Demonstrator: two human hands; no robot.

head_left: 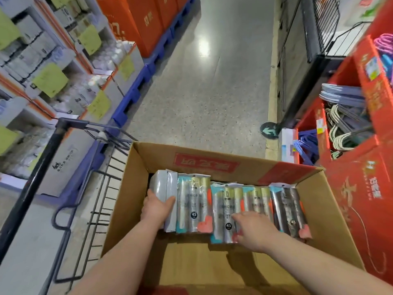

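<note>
Toward six o'clock in the head view, the only view, an open cardboard box (136, 184) sat in a black wire cart (100, 188), and two bare forearms reached into it from the bottom edge. A row of wrapped packs of rolls lay side by side across the far half of the box, running from nine o'clock to three o'clock. The left hand (158, 206) gripped the grey pack (161, 184) at the nine o'clock end of the row, with the thumb on the pack's right side and the fingers curled round its left side. The right hand (255, 231) held the teal pack (223, 209) near the middle of the row, with the fingers spread across its top and the thumb pressed at its near end. That pack sat a little nearer the person than its neighbours. The near half of the box floor was bare cardboard. At nine to eleven o'clock, white cartons with yellow-green labels (50, 79) stood on blue pallets (136, 96). At three o'clock, red display bins (361, 179) held hangers (348, 133). A round green arrow sticker (269, 130) lay on the grey floor at one o'clock from the box.
</note>
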